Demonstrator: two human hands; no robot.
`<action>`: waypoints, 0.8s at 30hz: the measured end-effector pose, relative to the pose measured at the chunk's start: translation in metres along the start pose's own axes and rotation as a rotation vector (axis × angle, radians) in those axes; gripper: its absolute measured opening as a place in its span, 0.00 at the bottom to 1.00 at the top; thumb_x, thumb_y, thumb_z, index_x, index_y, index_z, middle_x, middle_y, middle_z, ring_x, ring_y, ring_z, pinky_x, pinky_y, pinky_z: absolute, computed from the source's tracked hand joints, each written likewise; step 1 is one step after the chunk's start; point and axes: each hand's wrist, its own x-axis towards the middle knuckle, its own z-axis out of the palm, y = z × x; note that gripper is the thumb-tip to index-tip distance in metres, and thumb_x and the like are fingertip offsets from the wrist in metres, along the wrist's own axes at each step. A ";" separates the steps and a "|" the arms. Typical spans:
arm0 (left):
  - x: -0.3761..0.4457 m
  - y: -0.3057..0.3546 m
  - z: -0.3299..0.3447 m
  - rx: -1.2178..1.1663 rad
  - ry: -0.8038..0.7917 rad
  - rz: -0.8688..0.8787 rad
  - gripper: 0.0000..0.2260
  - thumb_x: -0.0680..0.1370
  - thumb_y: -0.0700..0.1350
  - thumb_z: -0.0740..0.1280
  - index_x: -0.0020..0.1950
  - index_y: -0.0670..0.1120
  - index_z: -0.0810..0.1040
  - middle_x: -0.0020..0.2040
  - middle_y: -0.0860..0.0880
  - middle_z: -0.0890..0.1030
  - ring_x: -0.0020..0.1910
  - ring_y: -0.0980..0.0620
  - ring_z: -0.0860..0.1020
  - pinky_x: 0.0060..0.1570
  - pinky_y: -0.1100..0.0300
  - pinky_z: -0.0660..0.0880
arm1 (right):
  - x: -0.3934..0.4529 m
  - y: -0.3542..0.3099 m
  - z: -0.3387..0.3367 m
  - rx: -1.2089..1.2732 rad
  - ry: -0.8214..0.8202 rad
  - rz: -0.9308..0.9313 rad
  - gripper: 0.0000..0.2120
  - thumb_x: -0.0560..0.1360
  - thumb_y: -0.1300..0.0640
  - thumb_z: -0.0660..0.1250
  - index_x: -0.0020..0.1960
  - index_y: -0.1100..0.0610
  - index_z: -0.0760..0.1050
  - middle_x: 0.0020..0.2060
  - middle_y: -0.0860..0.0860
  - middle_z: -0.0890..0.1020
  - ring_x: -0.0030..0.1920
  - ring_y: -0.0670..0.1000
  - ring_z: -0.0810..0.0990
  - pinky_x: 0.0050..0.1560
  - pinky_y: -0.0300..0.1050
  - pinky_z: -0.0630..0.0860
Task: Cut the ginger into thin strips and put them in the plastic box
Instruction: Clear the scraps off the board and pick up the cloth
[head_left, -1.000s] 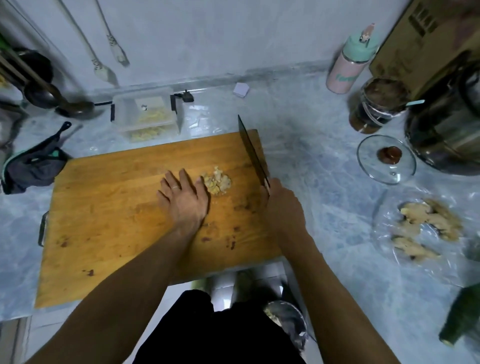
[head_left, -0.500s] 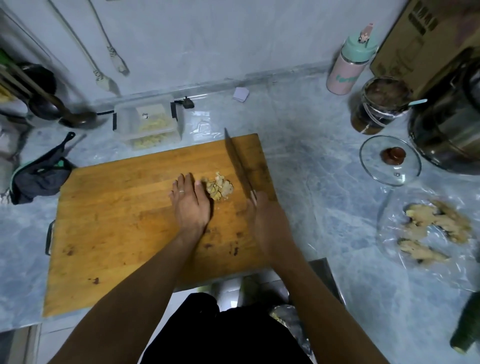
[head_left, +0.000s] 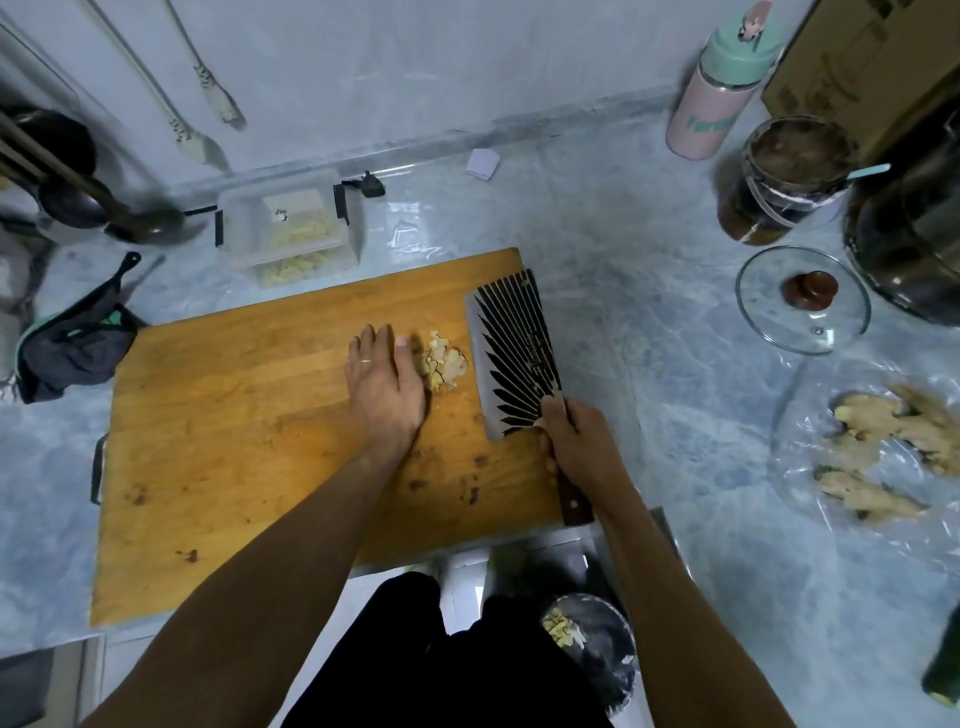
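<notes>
A small pile of sliced ginger (head_left: 442, 364) lies on the wooden cutting board (head_left: 234, 426). My left hand (head_left: 384, 387) rests flat on the board, its fingers straight and its edge against the pile's left side. My right hand (head_left: 576, 447) grips the handle of a cleaver (head_left: 514, 353), whose patterned blade lies tilted nearly flat just right of the pile. The clear plastic box (head_left: 288, 228) sits behind the board's far edge with ginger strips inside.
Whole ginger pieces (head_left: 893, 447) lie on a plastic sheet at the right. A glass lid (head_left: 802, 299), a dark jar (head_left: 784, 176), a pink bottle (head_left: 722, 83) and a large pot (head_left: 914, 239) stand at the back right. A dark cloth (head_left: 72, 348) lies left of the board.
The cleaver has turned from edge-on and upright to lying nearly flat, its broad side now showing right of the ginger. My left hand has stayed against the pile.
</notes>
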 end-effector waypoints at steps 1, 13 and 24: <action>0.001 0.001 0.001 0.010 -0.008 0.006 0.30 0.83 0.61 0.42 0.78 0.46 0.62 0.79 0.47 0.59 0.79 0.48 0.52 0.78 0.48 0.48 | 0.002 0.000 0.000 -0.020 -0.015 -0.012 0.20 0.85 0.49 0.55 0.41 0.60 0.74 0.30 0.53 0.76 0.28 0.48 0.75 0.35 0.47 0.76; 0.004 0.041 0.038 -0.297 0.054 0.047 0.27 0.83 0.59 0.46 0.69 0.44 0.74 0.67 0.46 0.76 0.70 0.46 0.70 0.69 0.45 0.66 | 0.035 -0.019 0.011 -0.149 -0.138 -0.107 0.20 0.85 0.48 0.56 0.38 0.55 0.71 0.28 0.51 0.77 0.24 0.44 0.75 0.31 0.44 0.74; -0.009 0.069 0.055 -0.556 0.190 -0.117 0.14 0.78 0.50 0.65 0.59 0.47 0.83 0.64 0.47 0.79 0.64 0.43 0.78 0.61 0.43 0.76 | 0.001 -0.011 0.032 0.009 -0.143 -0.073 0.19 0.86 0.52 0.55 0.37 0.56 0.69 0.25 0.48 0.73 0.23 0.46 0.73 0.28 0.39 0.72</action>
